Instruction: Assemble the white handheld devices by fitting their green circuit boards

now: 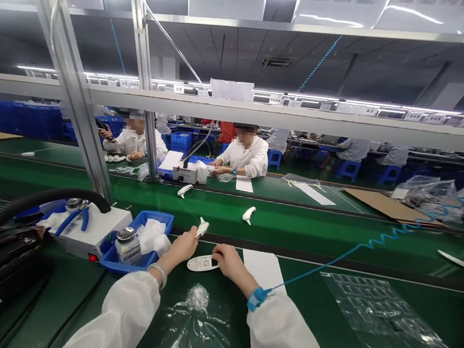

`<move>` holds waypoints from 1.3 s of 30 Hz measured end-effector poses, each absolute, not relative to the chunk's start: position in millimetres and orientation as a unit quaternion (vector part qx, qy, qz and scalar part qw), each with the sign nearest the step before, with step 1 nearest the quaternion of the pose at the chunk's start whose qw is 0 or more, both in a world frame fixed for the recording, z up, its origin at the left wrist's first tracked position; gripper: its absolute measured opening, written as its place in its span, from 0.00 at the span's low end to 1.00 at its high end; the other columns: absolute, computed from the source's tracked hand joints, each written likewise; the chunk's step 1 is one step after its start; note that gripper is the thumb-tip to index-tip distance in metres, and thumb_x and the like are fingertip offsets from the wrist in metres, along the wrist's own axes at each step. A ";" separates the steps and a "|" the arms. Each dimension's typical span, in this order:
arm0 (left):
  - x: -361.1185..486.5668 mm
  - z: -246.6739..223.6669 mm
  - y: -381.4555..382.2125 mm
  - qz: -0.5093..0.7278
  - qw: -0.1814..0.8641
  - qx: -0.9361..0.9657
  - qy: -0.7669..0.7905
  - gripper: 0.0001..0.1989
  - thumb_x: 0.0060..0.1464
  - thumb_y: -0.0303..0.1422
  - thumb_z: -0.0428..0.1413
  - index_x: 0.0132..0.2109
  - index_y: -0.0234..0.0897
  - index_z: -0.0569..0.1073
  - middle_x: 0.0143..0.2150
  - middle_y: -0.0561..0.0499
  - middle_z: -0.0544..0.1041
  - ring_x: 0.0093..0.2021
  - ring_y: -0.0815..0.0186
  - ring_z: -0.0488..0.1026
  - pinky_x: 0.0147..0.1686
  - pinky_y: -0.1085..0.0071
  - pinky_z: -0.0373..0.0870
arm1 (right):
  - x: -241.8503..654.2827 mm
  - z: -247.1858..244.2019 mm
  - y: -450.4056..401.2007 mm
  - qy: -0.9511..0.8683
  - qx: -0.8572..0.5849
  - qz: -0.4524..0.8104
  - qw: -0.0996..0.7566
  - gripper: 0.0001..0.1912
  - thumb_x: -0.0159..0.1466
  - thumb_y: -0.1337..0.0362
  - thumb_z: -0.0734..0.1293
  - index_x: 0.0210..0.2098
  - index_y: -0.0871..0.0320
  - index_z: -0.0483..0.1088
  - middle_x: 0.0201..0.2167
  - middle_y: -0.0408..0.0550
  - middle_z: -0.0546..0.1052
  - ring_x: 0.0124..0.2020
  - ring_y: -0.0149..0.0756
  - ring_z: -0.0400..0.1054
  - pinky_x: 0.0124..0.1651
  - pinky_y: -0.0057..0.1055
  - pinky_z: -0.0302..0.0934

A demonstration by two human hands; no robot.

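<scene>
The left hand [175, 248] grips a white plastic part [202, 227] above the green bench [307, 283], the right hand [232, 262] rests on a white oval cover [201, 263], and a blue tray [160, 219] holding a bottle [128, 246] sits just beside.

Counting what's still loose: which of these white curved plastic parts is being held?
The white curved plastic part in the left hand; the nearer loose one and the farther one lie on the green conveyor belt.

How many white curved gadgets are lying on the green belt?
2: one gadget beyond the right hand, another by a white machine. More may be hidden.
</scene>
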State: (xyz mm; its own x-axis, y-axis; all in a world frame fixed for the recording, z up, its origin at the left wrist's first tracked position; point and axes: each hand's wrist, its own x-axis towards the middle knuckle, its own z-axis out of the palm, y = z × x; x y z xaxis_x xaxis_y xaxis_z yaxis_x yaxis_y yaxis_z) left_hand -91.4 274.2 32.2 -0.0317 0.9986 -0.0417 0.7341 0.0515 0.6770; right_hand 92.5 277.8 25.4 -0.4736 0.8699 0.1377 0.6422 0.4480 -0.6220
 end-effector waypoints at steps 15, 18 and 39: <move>-52.1 60.9 67.2 0.456 0.552 0.434 0.547 0.11 0.40 0.31 0.63 0.33 0.31 0.71 0.24 0.57 0.65 0.26 0.71 0.60 0.27 0.75 0.57 | 108.5 89.5 139.9 -0.832 -0.286 0.344 0.329 0.06 0.62 0.71 0.64 0.37 0.54 0.65 0.37 0.43 0.68 0.39 0.35 0.62 0.43 0.33 0.56; -50.3 62.6 51.8 0.460 0.531 0.439 0.559 0.08 0.38 0.26 0.62 0.29 0.32 0.71 0.23 0.58 0.65 0.26 0.71 0.58 0.25 0.75 0.54 | 98.5 90.7 123.5 -0.852 -0.275 0.310 0.319 0.06 0.64 0.72 0.63 0.35 0.54 0.63 0.37 0.42 0.66 0.39 0.35 0.62 0.45 0.35 0.54; -89.3 36.3 -47.4 0.612 0.506 0.099 0.600 0.22 0.41 0.42 0.66 0.41 0.33 0.76 0.34 0.46 0.80 0.34 0.58 0.76 0.28 0.72 0.69 | 65.2 29.4 178.5 -0.829 -0.428 0.260 0.250 0.08 0.57 0.73 0.61 0.23 0.56 0.61 0.25 0.42 0.66 0.26 0.33 0.62 0.30 0.30 0.53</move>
State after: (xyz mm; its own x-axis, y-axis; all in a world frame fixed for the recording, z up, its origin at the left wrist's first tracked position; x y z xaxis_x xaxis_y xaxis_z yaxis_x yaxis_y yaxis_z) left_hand -89.3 -47.4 36.3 -0.4688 0.7375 -0.4860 -0.5006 0.2315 0.8341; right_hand 65.2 178.5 29.4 -0.5084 0.8395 0.1915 0.5798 0.4982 -0.6446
